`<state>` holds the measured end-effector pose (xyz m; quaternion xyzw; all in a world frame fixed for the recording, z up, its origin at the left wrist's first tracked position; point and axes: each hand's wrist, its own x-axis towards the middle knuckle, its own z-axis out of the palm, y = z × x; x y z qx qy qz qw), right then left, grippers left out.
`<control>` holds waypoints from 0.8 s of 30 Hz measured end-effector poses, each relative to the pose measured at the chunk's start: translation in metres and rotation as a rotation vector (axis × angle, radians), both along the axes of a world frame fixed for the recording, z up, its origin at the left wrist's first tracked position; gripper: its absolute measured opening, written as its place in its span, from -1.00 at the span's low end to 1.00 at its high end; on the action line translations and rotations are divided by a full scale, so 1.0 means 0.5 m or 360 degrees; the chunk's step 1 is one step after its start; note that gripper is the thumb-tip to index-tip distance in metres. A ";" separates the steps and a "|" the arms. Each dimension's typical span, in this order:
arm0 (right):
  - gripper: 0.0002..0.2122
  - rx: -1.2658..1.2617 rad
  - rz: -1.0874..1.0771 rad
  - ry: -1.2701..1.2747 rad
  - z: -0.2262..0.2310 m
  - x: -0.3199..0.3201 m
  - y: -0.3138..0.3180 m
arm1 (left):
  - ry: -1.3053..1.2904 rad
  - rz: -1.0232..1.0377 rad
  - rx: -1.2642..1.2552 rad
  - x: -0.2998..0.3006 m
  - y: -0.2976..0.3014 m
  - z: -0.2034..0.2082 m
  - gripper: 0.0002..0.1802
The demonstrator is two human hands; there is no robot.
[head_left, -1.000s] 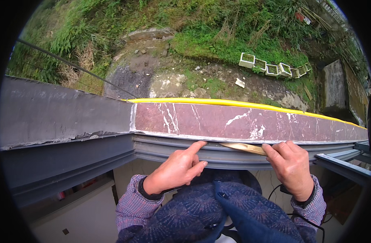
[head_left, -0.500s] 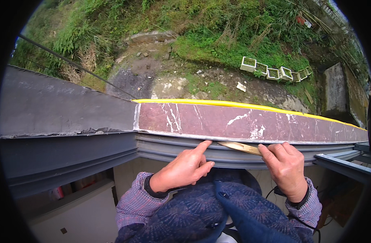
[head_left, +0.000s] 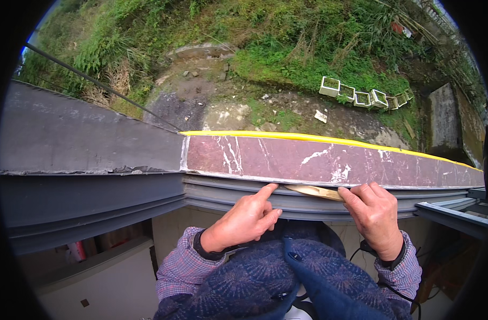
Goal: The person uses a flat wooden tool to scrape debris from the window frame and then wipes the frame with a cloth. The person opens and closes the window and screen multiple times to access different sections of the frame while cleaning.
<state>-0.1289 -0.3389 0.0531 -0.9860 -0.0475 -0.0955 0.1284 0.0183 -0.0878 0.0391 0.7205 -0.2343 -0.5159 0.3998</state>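
Observation:
My right hand [head_left: 375, 217] grips the end of a flat, pale bamboo strip [head_left: 314, 191] between thumb and fingers. Its narrow tip points left, lying along the seam where the reddish-brown, white-veined stone sill [head_left: 281, 157] meets the grey window frame track [head_left: 217, 192]. My left hand [head_left: 245, 218] holds nothing that I can see. Its index finger is stretched out and touches the seam just left of the strip's tip, with the thumb apart and the other fingers loosely bent.
A yellow strip [head_left: 286, 137] runs along the sill's outer edge, above a drop to rough ground and greenery. At left stands a dark grey wall [head_left: 89, 130]; a cable [head_left: 94, 84] slants down to its corner. White planter boxes [head_left: 363, 99] lie below. A metal frame [head_left: 457, 209] juts in at right.
The bamboo strip and my right hand have shifted slightly left and up, the strip lying closer to the seam. My left index finger stays at the seam. The view has moved a little.

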 end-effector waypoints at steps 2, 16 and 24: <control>-0.64 0.0010 0.0008 -0.0002 -0.007 0.005 0.004 | -0.0017 0.0005 -0.0003 -0.003 0.000 0.000 -0.34; -0.64 0.0024 -0.0004 -0.0017 -0.009 0.003 0.014 | -0.0126 0.0034 -0.0039 -0.010 0.001 -0.007 -0.38; -0.66 0.0192 -0.0008 -0.0197 -0.051 0.001 0.003 | -0.0335 -0.0023 -0.0042 -0.011 0.002 -0.015 -0.41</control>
